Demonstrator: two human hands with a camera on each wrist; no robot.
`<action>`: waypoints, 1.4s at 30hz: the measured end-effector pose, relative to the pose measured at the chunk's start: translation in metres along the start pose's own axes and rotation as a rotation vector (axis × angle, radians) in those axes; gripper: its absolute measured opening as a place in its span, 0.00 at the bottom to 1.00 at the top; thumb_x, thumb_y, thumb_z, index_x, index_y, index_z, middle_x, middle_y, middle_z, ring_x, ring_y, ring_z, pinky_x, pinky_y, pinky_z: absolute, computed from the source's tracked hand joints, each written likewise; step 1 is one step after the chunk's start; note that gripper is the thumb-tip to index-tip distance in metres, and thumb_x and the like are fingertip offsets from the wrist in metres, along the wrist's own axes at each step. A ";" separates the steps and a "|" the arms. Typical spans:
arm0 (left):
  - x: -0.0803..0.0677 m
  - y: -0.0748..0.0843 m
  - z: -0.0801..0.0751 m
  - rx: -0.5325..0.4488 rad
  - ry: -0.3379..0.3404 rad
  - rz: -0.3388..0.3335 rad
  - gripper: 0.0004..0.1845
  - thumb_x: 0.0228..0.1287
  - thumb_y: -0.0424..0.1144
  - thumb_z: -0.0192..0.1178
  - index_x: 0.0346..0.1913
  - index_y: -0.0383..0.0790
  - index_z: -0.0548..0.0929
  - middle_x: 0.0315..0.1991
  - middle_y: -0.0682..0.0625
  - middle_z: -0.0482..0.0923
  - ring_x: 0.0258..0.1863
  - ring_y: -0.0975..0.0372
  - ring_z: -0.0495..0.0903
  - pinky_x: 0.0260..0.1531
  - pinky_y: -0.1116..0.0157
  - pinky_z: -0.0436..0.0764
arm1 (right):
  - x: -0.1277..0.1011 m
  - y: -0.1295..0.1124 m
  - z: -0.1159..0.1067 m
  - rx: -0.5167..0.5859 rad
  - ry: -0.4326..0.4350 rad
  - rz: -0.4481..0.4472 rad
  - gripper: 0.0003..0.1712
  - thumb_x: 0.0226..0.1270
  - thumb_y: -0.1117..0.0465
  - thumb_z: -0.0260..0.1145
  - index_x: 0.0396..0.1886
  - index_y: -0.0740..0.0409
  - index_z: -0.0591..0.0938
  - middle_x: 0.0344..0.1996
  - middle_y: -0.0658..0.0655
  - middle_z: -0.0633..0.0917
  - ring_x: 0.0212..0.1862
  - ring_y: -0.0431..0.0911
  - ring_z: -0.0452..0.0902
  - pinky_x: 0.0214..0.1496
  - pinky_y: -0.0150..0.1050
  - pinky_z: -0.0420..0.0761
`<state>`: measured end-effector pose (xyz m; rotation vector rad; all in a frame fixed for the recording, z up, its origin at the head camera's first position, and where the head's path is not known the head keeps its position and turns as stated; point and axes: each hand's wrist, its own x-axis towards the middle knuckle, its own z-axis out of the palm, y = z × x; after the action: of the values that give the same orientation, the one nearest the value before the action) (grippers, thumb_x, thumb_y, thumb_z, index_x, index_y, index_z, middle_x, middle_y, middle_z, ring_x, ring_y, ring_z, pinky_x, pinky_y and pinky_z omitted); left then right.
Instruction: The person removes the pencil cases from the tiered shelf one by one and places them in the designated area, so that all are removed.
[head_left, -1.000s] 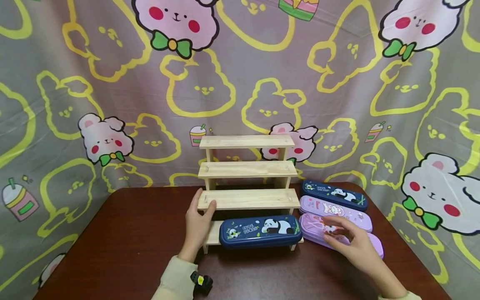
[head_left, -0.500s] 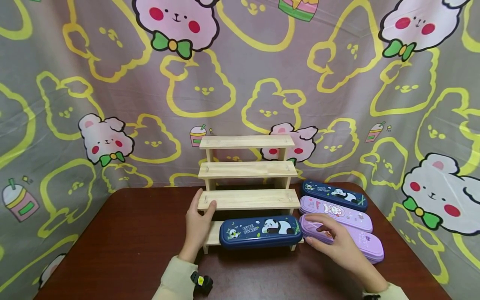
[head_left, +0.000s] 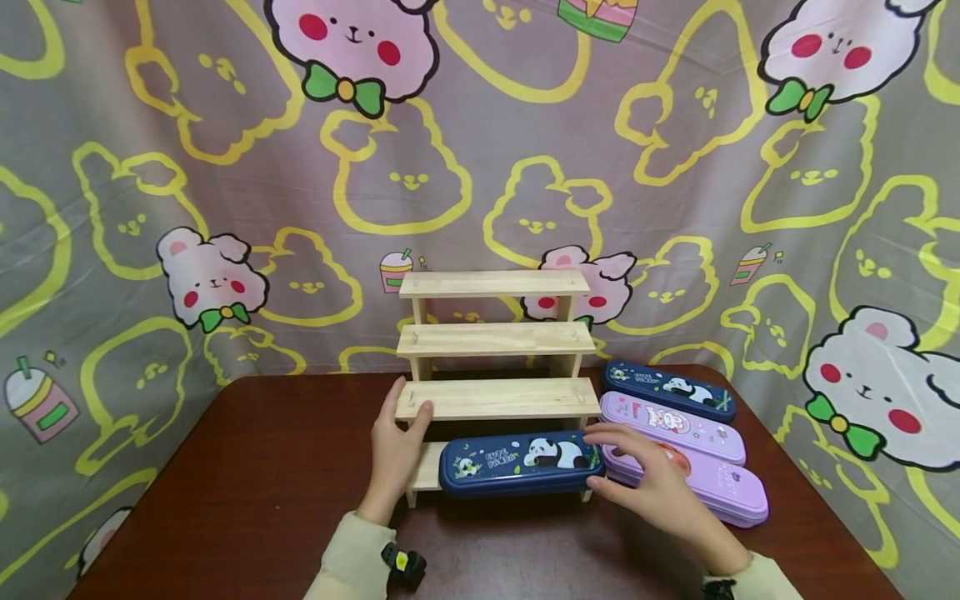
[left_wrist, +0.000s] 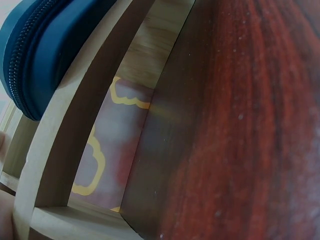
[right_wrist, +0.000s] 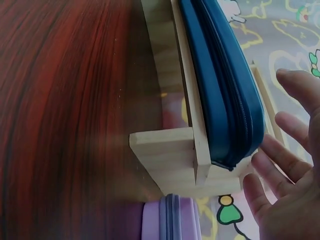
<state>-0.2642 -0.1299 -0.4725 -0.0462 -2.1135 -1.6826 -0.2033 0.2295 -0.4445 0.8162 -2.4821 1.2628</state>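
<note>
Shifted leftward since the earlier frame: right hand (head_left: 651,482), off the purple pencil cases and over to the right end of the navy panda pencil case (head_left: 521,463), fingers (right_wrist: 272,159) spread and relaxed, grip apart, fingertips at the case's end but clasping nothing. Spread beneath it all, dark red tabletop (head_left: 247,492). Set at its middle, stepped wooden rack (head_left: 491,340) of four tiers, upper three bare, navy case lying lengthwise on the lowest, right end level with the rack's side post. Curled on the left end of the second tier, left hand (head_left: 395,446), thumb over the board's front edge, steadying the rack. Lined up just right of the rack, three more cases: near purple case (head_left: 712,483), middle purple case (head_left: 675,423), far navy case (head_left: 667,387). Best handled, by the look of it, with gentle endwise nudges and the rack braced against sliding.
</note>
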 end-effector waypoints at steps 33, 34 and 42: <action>0.001 -0.001 -0.001 -0.016 -0.005 -0.007 0.36 0.68 0.48 0.63 0.75 0.46 0.63 0.72 0.51 0.63 0.72 0.59 0.58 0.70 0.53 0.58 | 0.028 -0.007 0.030 -0.064 -0.064 -0.110 0.27 0.54 0.58 0.79 0.55 0.48 0.83 0.58 0.50 0.78 0.59 0.49 0.72 0.59 0.46 0.71; 0.001 -0.001 -0.001 -0.016 -0.005 -0.007 0.36 0.68 0.48 0.63 0.75 0.46 0.63 0.72 0.51 0.63 0.72 0.58 0.58 0.70 0.53 0.58 | 0.029 -0.007 0.030 -0.067 -0.068 -0.121 0.27 0.55 0.56 0.79 0.55 0.46 0.83 0.58 0.49 0.78 0.60 0.48 0.72 0.59 0.45 0.71; 0.001 -0.002 0.000 -0.011 0.000 0.001 0.36 0.68 0.48 0.64 0.75 0.45 0.64 0.72 0.50 0.63 0.72 0.57 0.59 0.70 0.51 0.58 | 0.032 -0.001 0.032 -0.081 -0.115 -0.077 0.27 0.58 0.45 0.75 0.58 0.37 0.81 0.61 0.50 0.77 0.62 0.46 0.69 0.58 0.53 0.71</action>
<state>-0.2655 -0.1309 -0.4736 -0.0508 -2.1034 -1.6940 -0.2272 0.1915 -0.4484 0.9797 -2.5446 1.1116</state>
